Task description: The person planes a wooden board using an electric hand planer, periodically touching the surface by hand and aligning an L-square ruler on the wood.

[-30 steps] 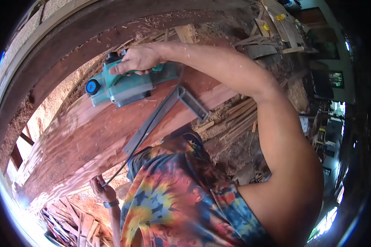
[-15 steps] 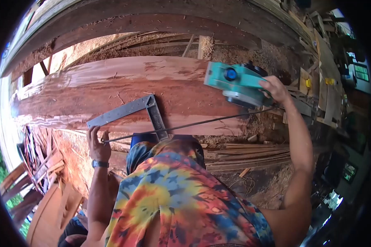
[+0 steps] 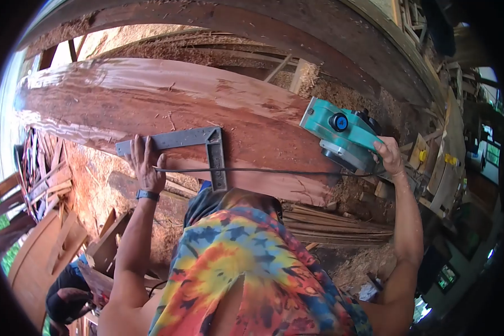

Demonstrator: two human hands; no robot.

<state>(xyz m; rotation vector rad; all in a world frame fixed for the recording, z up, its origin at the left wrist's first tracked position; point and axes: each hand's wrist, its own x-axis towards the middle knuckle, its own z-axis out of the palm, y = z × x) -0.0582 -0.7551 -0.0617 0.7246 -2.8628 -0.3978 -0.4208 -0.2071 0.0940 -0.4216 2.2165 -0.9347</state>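
My left hand, with a watch at the wrist, lays its fingers over the long arm of a dark carpenter's square. A black power cord runs to this hand and appears caught at the thumb; the grip is partly hidden. The square rests on a wide reddish wooden board, its short arm pointing toward my body. On the right, my right hand is wrapped round the rear handle of a teal electric planer. The planer is tilted on its side at the board's right end, its underside hidden.
A long dark timber runs along the far side. Thin wooden strips lie beneath the board's near edge. Offcuts are heaped at left, with another person at lower left. Shavings cover the ground.
My left hand has moved from the end of the square onto its long arm. The cord hangs slacker. My view has turned, and the planer in my right hand sits farther right.
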